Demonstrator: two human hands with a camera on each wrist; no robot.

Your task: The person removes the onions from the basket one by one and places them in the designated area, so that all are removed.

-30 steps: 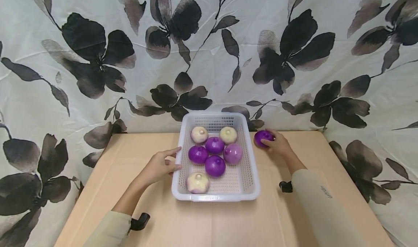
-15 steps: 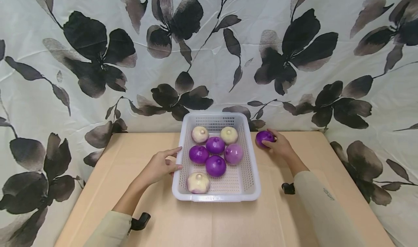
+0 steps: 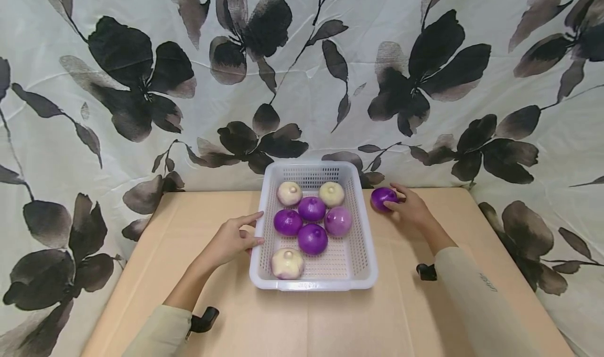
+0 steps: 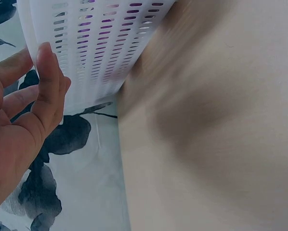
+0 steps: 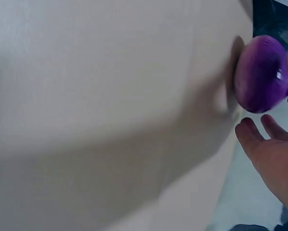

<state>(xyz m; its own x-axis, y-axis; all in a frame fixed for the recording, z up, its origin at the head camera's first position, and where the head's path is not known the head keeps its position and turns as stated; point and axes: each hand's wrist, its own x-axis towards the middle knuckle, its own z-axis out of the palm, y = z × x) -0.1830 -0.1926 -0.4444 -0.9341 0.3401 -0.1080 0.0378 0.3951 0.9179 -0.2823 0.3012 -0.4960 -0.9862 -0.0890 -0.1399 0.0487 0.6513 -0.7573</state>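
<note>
A white perforated plastic basket [image 3: 316, 284] holds several purple onions and three pale, cream-coloured ones. At its left side my left hand [image 3: 233, 240] grips the rim, thumb and index tips on the edge, other fingers curled against the outer wall [image 4: 105, 38]. Right of the basket, a lone purple onion [image 3: 384, 198] rests on the table near the back edge. My right hand [image 3: 410, 210] is beside it; in the right wrist view the fingers [image 5: 252, 137] are spread, with a gap between them and the onion [image 5: 262, 77].
A pale wood-coloured table [image 3: 302, 325] lies under everything. Behind it hangs a white cloth [image 3: 302, 105] with dark flowers. Inside the basket, a pale onion [image 3: 287, 263] sits at the front left and a purple onion [image 3: 312, 239] near the middle.
My right hand has drawn back slightly to the right, its fingers loosening from the purple onion. The left hand and the basket keep their places.
</note>
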